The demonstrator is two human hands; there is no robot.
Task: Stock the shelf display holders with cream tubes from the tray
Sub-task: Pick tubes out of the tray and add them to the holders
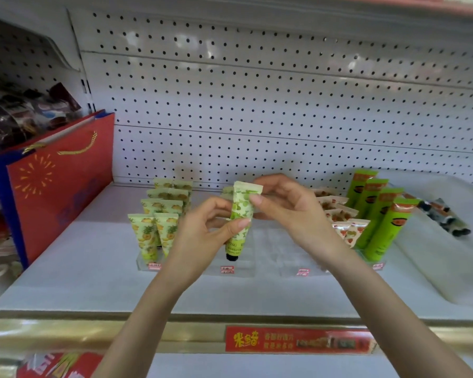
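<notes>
**Leaf-print tube going into the second holder, stocking partly done**

The left hand (202, 230) is pinching the middle of a green leaf-print cream tube (242, 211) between thumb and fingers. The right hand (290, 205) is pinching the tube's flat crimped end at the top. Both hands are closing on the same tube and holding it upright, black cap down, just above the front of a clear holder (246, 267) on the shelf (93, 268).

Behind the tube, a couple of matching tubes (228, 190) are showing at the back of that holder, so its front slots are probably waiting to be filled. To the left, the pineapple tubes (159, 214) are standing in rows from front to back, and that holder looks full. To the right, the strawberry tubes (342, 216) are filling only the rear of the third holder (292, 257), leaving its front bare. Beyond them, the tall green tubes (380, 214) are lining up in a full row.

At the far right, the white tray (448, 268) is carrying a few dark-patterned tubes (445, 216) lying flat. I judge the job roughly half done, with two holders left to top up.
</notes>
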